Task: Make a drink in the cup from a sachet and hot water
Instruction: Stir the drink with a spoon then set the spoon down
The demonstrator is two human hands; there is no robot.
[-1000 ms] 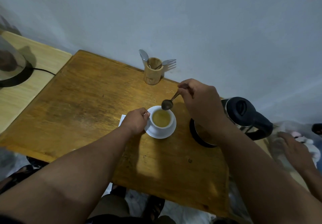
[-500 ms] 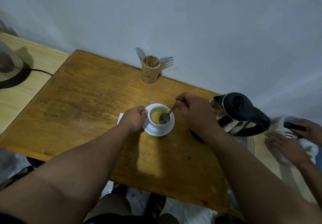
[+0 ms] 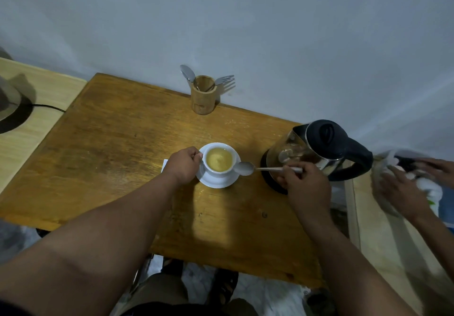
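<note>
A white cup (image 3: 219, 170) filled with a yellowish drink stands on a white saucer (image 3: 217, 182) in the middle of the wooden table (image 3: 110, 158). My left hand (image 3: 183, 165) grips the cup's handle on its left side. My right hand (image 3: 303, 183) holds a metal spoon (image 3: 248, 168) by its handle, the bowl resting on the saucer's right rim, outside the cup. A white paper piece (image 3: 165, 164), possibly the sachet, peeks out from under my left hand. The steel kettle (image 3: 317, 151) with a black lid stands just behind my right hand.
A bamboo holder (image 3: 203, 98) with a spoon and fork stands at the table's far edge by the wall. Another person's hands (image 3: 403, 193) handle something white on a bench at the right. A side table with a hat (image 3: 7, 99) and cable lies at the left.
The spoon has come out of the cup and now lies low on the saucer's right rim. My right hand moved right and down. My left hand stays on the cup's handle.
</note>
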